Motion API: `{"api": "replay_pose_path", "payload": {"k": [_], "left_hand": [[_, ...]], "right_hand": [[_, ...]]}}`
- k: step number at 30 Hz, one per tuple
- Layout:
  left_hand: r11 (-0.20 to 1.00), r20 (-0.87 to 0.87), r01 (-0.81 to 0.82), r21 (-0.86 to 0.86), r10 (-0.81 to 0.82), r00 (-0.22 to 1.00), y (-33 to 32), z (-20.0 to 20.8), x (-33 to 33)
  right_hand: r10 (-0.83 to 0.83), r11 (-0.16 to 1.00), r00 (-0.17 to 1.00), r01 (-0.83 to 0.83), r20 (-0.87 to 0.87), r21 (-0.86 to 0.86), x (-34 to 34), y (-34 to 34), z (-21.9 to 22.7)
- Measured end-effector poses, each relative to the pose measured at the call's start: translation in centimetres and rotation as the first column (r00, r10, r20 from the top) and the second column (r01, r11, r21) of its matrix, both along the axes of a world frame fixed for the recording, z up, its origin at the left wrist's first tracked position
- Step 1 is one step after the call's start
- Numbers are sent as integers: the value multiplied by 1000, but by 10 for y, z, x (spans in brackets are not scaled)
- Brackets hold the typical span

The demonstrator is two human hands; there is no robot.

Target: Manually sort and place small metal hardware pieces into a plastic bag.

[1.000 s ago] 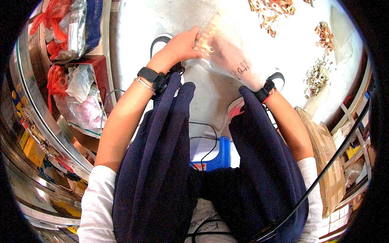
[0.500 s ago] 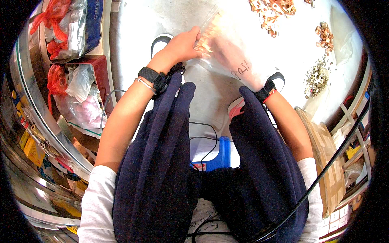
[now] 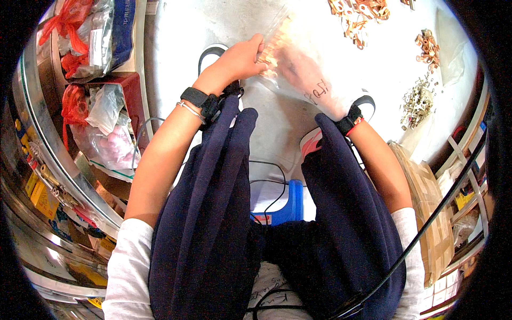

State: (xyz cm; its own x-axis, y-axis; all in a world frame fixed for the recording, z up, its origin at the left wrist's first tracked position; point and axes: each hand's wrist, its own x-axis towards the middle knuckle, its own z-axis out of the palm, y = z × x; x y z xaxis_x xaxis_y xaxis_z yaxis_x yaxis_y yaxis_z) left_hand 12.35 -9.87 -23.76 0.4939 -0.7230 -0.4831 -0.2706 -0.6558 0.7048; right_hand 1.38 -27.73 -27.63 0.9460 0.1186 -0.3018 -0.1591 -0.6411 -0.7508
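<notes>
My left hand (image 3: pixel 239 60) is closed, its thumb and fingers pinching the near-left edge of a clear plastic bag (image 3: pixel 279 25). Copper-coloured metal pieces (image 3: pixel 271 52) show through the plastic just beyond those fingertips. My right hand (image 3: pixel 312 82) reaches in from the right, against the bag and the pieces. Its back, with dark ink marks on it, shows, but glare and plastic hide the fingers, so I cannot tell what they grip. Farther right on the pale floor (image 3: pixel 224 21) lies a loose pile of copper lug-like pieces (image 3: pixel 362 13).
A smaller copper pile (image 3: pixel 428 49) and a heap of small silvery pieces (image 3: pixel 417 104) lie at the right, near clear plastic film (image 3: pixel 450 37). A taped cardboard box (image 3: pixel 421 192) stands beside my right arm. Left are shelves with bagged goods (image 3: pixel 109 138). A blue stool (image 3: pixel 294 194) is below me.
My left fingers have shifted very slightly at the bag's edge. Both arms and the piles stay in place.
</notes>
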Motion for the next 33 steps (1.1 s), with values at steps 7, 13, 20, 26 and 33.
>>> {"api": "replay_pose_path", "payload": {"k": [7, 13, 20, 26, 33], "left_hand": [[999, -58, 44, 10, -44, 997, 1, -1, 6], [999, -19, -31, 9, 31, 999, -3, 2, 1], [996, 27, -74, 50, 73, 997, -6, 4, -5], [998, 50, -69, -4, 69, 996, -4, 1, -5], [998, 16, -64, 15, 64, 998, -4, 3, -4]], "right_hand": [[-1, 1000, 1000, 1, 13, 1, 0, -1, 0], [-11, 1000, 1000, 11, -4, 5, -1, -2, -6], [74, 992, 996, -78, -49, -102, -7, -10, 10], [162, 986, 979, -165, -123, -17, -30, -73, 67], [115, 993, 785, -65, -609, 103, -39, -159, 118]]}}
